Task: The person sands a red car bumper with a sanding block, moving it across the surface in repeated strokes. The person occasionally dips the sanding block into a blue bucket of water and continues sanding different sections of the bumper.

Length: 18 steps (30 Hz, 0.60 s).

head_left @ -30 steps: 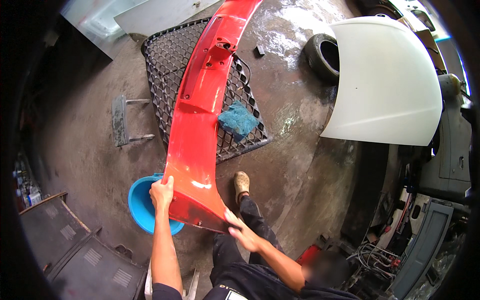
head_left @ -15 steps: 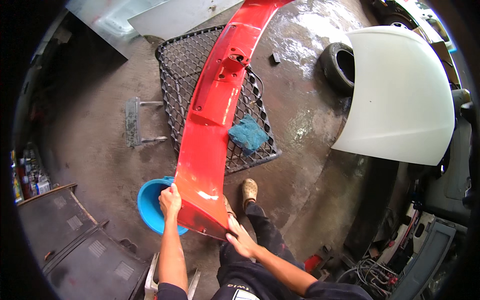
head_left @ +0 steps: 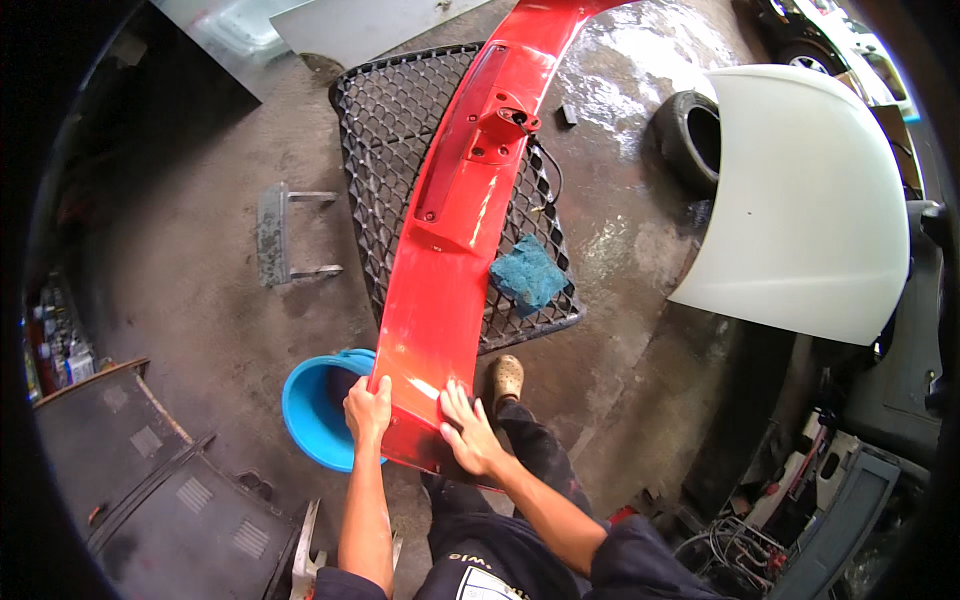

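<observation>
A long red car body panel (head_left: pixel 440 300) runs from near my body up past the top edge, over a black mesh grate (head_left: pixel 370 170). My left hand (head_left: pixel 368 408) grips the panel's near left edge, fingers closed on it. My right hand (head_left: pixel 467 430) rests on the panel's near right part with its fingers stretched out. A crumpled teal cloth (head_left: pixel 528 275) sits on the grate beside the panel. A blue bucket (head_left: pixel 312 420) stands on the floor, partly behind the panel and my left hand.
A white hood (head_left: pixel 795 200) and a tyre (head_left: pixel 668 150) are at the right. Dark panels (head_left: pixel 125 440) fill the lower left, near assorted containers (head_left: pixel 65 340). A small metal stand (head_left: pixel 272 235) stands left of the grate. Cables and parts (head_left: pixel 745 540) clutter the lower right.
My right hand has moved up and inward from the panel's corner onto its face. The panel, grate and surroundings appear further right in the picture. My left hand keeps its hold.
</observation>
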{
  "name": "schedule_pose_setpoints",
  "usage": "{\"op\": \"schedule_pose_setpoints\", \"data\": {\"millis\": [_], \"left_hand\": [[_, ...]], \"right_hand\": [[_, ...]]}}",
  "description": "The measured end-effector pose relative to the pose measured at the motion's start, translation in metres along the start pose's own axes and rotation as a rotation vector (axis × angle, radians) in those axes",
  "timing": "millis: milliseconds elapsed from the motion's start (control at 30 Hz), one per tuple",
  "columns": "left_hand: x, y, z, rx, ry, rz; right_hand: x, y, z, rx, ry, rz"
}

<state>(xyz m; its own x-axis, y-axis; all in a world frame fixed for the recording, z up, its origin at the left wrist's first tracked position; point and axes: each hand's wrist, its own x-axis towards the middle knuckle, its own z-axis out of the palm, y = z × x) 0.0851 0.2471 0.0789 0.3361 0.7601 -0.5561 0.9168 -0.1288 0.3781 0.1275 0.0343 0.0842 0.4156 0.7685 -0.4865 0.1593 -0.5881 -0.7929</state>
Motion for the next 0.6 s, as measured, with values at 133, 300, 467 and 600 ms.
{"op": "schedule_pose_setpoints", "data": {"millis": [133, 300, 467, 600], "left_hand": [[-0.001, 0.006, -0.002, 0.045, 0.013, 0.008], [0.000, 0.008, -0.005, 0.020, -0.056, -0.043], [0.005, 0.007, -0.007, -0.023, -0.088, -0.020], [0.005, 0.007, -0.009, -0.006, -0.077, 0.021]], "right_hand": [[-0.001, 0.000, 0.005, 0.168, -0.058, 0.160], [0.031, 0.005, 0.013, 0.120, 0.202, 0.248], [0.031, -0.002, 0.018, 0.192, 0.094, 0.382], [0.068, -0.004, 0.025, -0.013, 0.528, 0.361]]}}
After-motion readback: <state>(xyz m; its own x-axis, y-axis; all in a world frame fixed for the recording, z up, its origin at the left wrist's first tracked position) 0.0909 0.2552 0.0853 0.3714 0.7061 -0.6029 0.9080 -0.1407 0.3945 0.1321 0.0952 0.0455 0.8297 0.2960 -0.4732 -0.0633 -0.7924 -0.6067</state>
